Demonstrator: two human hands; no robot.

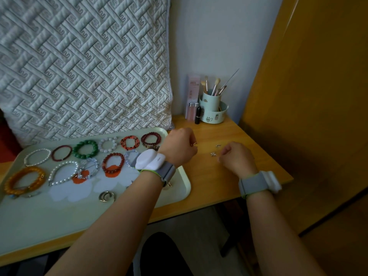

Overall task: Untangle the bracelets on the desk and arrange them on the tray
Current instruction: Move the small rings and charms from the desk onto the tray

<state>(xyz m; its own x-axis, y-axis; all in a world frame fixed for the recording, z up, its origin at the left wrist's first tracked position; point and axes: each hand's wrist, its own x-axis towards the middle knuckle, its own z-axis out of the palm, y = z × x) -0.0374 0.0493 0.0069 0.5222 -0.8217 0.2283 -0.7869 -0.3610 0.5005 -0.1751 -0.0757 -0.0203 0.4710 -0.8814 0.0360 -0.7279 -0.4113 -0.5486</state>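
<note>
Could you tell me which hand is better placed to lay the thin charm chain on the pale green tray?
Probably the left hand: it sits right beside the pale green tray, whereas the right hand is farther out over the wooden desk. Both pinch the thin charm chain.

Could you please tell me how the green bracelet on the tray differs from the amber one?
The green bracelet is a single loop of large round beads; the amber bracelet is wound in several coils of smaller beads. The green one lies in the tray's far row, the amber one at its left edge, nearer the person. Both lie flat, untouched by either hand.
</note>
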